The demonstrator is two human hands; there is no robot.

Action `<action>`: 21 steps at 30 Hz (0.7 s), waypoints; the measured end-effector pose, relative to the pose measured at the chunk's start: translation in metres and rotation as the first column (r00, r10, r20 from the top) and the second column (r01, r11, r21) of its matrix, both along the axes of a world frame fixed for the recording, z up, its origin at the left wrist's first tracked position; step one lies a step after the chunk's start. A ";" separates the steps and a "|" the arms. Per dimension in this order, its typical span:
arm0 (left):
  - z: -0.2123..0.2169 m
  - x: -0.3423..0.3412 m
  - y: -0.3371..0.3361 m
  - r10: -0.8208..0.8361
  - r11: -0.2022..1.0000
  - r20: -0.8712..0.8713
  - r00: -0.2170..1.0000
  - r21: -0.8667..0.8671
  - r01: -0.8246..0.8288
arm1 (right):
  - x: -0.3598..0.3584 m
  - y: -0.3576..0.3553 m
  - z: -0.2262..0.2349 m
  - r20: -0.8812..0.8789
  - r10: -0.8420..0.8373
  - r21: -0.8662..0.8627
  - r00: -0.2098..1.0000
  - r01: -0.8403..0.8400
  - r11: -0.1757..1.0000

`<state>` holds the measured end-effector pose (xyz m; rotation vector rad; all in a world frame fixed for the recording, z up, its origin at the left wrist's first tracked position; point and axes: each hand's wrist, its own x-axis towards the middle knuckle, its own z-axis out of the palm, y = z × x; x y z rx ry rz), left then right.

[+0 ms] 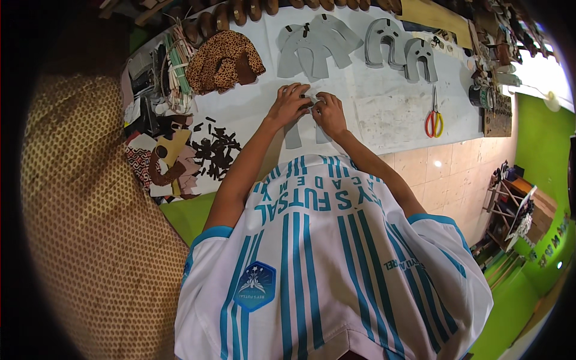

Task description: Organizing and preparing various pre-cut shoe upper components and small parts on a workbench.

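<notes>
A grey U-shaped piece of material (293, 137) lies on the white-covered table in front of me, its two legs pointing toward my body. My left hand (288, 107) bends its fingers over the top of this piece, thumb toward the middle. Close beside it, my right hand (329, 114) has curled fingers at the same top part. Something small and dark shows between the fingertips, partly hidden by them. Just beyond the hands lies a group of similar grey pieces (294, 51) with small dark tabs on top. Small dark strips (216, 150) are heaped left of my left forearm.
Stacked grey pieces (384, 45) sit at the far right. Leopard-print pieces (225, 60) lie at the far left beside bundled strips (179, 57). Scissors (434, 117) with red and yellow handles rest near the right edge. Wooden shoe forms (237, 12) line the back. A can (480, 96) stands right.
</notes>
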<state>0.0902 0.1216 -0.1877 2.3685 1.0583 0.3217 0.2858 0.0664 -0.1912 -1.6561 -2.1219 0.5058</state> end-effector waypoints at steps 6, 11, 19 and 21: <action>-0.001 -0.001 -0.002 0.013 1.000 0.032 0.999 0.006 -0.014 | 0.006 0.000 0.010 -0.026 -0.013 -0.029 1.000 0.012 1.000; 0.001 0.001 0.000 -0.007 1.000 -0.006 1.000 -0.004 0.007 | 0.004 0.005 0.002 0.036 0.023 0.022 0.999 -0.023 0.999; -0.001 -0.001 -0.004 0.011 1.000 -0.009 1.000 0.002 -0.011 | 0.003 0.003 0.001 0.042 -0.008 0.002 0.999 0.007 1.000; -0.002 -0.003 -0.004 0.011 1.000 0.004 1.000 0.011 -0.011 | 0.005 0.003 0.002 0.039 -0.012 -0.005 0.999 0.012 1.000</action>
